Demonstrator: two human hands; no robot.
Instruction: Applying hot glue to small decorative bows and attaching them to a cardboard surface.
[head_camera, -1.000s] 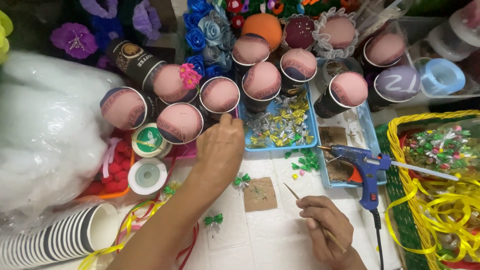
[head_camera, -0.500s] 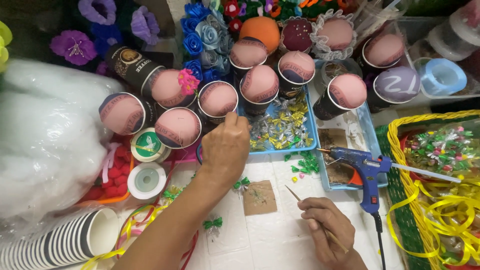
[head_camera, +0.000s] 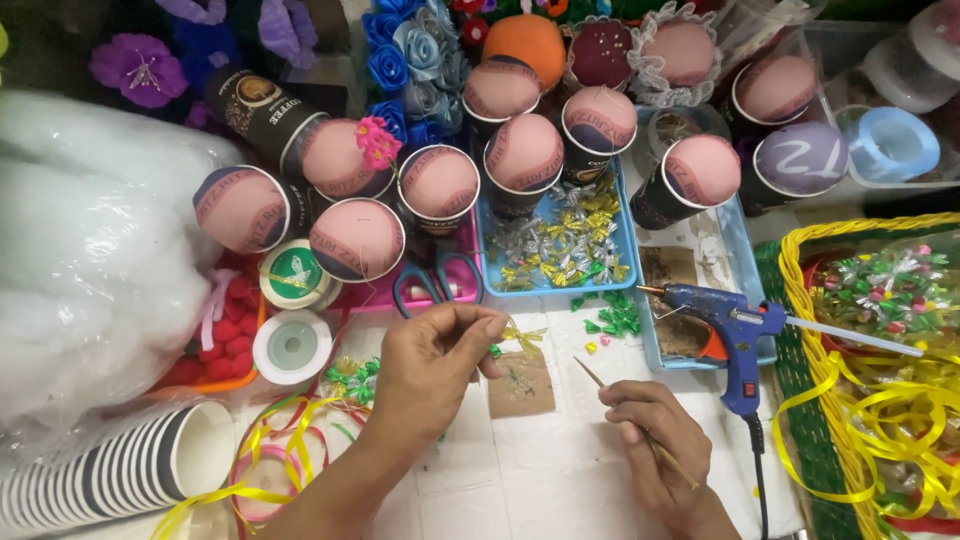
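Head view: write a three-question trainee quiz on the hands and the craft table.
1. True or false: the left hand pinches a small yellow foil bow.
2. What does the right hand hold? A) scissors B) thin wooden stick C) ribbon roll
3. What lies flat on the table just below the bow?

Key:
1. True.
2. B.
3. A small brown card square; the blue glue gun lies untouched to the right.
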